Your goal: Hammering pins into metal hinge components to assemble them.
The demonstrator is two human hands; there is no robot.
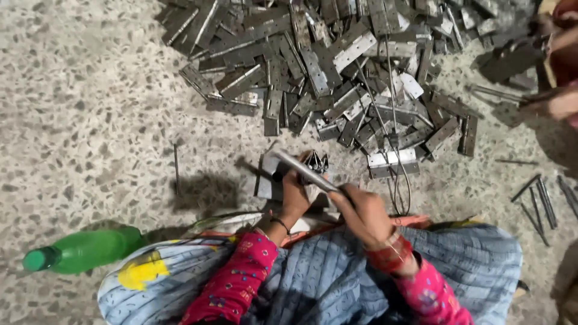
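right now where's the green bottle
In the head view the green bottle lies on its side on the speckled floor, lower left, beside the person's left knee, apart from both hands.

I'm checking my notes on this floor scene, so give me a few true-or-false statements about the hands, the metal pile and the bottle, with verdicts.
1. The right hand grips a metal rod. True.
2. The bottle is red and stands upright. False: it is green and lies on its side.
3. A pile of hinges lies on the floor beyond the hands. True.
4. The left hand rests on the bottle. False: it is at a small metal piece under the rod.
5. Loose pins lie to the right. True.
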